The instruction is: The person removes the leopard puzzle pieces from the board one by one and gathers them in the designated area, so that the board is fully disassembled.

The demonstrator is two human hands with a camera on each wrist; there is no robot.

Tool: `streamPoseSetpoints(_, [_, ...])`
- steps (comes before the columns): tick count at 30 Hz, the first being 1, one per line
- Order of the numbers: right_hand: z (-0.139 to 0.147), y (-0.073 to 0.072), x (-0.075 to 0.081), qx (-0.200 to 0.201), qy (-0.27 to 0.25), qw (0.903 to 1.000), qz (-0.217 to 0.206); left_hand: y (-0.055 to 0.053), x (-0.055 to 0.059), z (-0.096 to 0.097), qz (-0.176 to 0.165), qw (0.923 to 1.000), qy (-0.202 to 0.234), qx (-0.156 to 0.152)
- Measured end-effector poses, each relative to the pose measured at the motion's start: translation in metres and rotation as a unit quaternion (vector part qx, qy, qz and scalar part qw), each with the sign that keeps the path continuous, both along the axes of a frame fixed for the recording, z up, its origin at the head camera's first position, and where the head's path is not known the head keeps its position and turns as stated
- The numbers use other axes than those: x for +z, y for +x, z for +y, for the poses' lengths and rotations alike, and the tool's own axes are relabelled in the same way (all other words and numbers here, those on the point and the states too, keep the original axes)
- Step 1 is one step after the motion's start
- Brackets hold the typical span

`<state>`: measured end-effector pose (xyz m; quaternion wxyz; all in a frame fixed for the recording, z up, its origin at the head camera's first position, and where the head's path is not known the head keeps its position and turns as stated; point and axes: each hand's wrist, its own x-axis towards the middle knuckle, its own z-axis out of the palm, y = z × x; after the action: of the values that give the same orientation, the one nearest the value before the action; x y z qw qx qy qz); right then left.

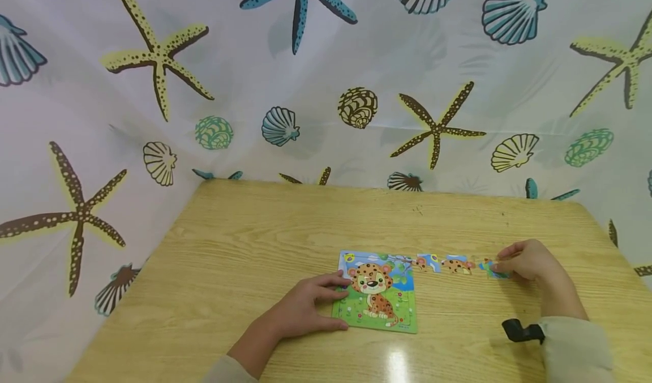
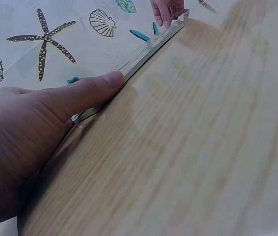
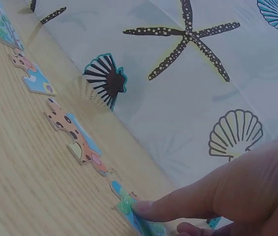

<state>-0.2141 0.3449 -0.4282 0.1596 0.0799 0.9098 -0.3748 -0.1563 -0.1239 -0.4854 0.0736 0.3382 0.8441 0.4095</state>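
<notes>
A square jigsaw puzzle [image 1: 379, 289] with a cartoon leopard lies on the wooden table. At its left side, my left hand [image 1: 311, 304] rests with fingertips on the edge and the thumb at the near left corner. In the left wrist view, that thumb [image 2: 92, 91] lies against the board's thin side. To the right, my right hand [image 1: 530, 264] pinches a blue-green puzzle piece [image 3: 124, 204] at the end of a row of loose pieces. Its thumb covers part of that piece. An orange spotted piece [image 3: 72, 132] and an orange-and-blue piece [image 3: 33, 76] lie nearer the board.
A white curtain [image 1: 316, 145] printed with starfish and shells hangs behind the table [image 1: 254, 230] and along its sides. A black fitting [image 1: 522, 331] sticks out from the right sleeve. Bare wood extends in front of the puzzle.
</notes>
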Motion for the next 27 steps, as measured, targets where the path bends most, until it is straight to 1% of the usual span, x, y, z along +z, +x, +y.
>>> streamPoseSetpoints(7, [-0.009, -0.003, 0.001, 0.003, -0.023, 0.9997, 0.007, 0.001, 0.002, -0.002, 0.001, 1.0000, -0.005, 0.002])
streamPoseSetpoints(11, [-0.011, -0.002, -0.002, 0.001, -0.057, 0.9983, -0.006, 0.001, 0.002, -0.001, -0.001, 1.0000, -0.005, 0.003])
streamPoseSetpoints(14, [-0.015, -0.002, -0.001, 0.002, -0.077, 0.9969, -0.014, 0.001, 0.002, -0.002, -0.010, 0.9999, -0.003, 0.008])
streamPoseSetpoints(18, [-0.023, -0.003, 0.002, 0.020, -0.087, 0.9959, -0.010, 0.001, 0.003, -0.001, -0.015, 0.9998, -0.006, 0.011])
streamPoseSetpoints(21, [-0.031, -0.004, 0.003, 0.037, -0.120, 0.9920, -0.013, 0.001, 0.005, -0.002, -0.019, 0.9997, -0.008, 0.012])
streamPoseSetpoints(24, [-0.039, -0.005, 0.002, 0.044, -0.166, 0.9848, -0.025, 0.002, 0.005, -0.002, -0.027, 0.9996, -0.004, 0.013])
streamPoseSetpoints(27, [-0.046, -0.005, 0.001, 0.050, -0.189, 0.9801, -0.033, 0.002, 0.004, -0.003, -0.028, 0.9995, -0.004, 0.016])
